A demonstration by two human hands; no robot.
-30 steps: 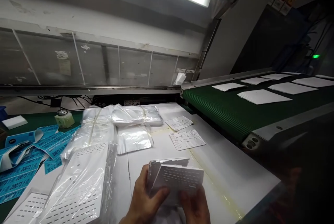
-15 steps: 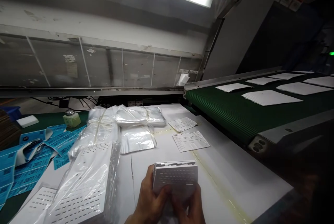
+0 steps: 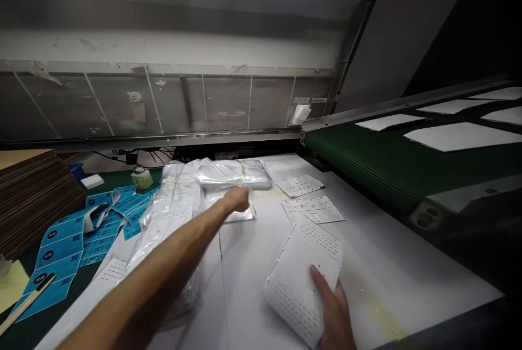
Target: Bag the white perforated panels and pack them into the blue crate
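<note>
A perforated white panel [image 3: 302, 279] is seen at lower centre on the white worktop [image 3: 411, 263], tilted, with its right edge held by the right hand [image 3: 334, 314], the thumb lying across its face. The left hand [image 3: 238, 200] is extended well apart from the right, over a flat silver bag [image 3: 242, 215]; whether it is open or closed cannot be told. To the left, a panel in clear plastic [image 3: 165, 227] is placed. Beyond are a tied bundle of silver bags [image 3: 232, 174] and two printed sheets [image 3: 313, 210]. Blue labels [image 3: 61, 247], a small bottle [image 3: 142, 178] and stacked cardboard [image 3: 32, 198] are seen at far left; white sheets [image 3: 460, 136] lie on a green conveyor belt [image 3: 367, 154] at far right.
</note>
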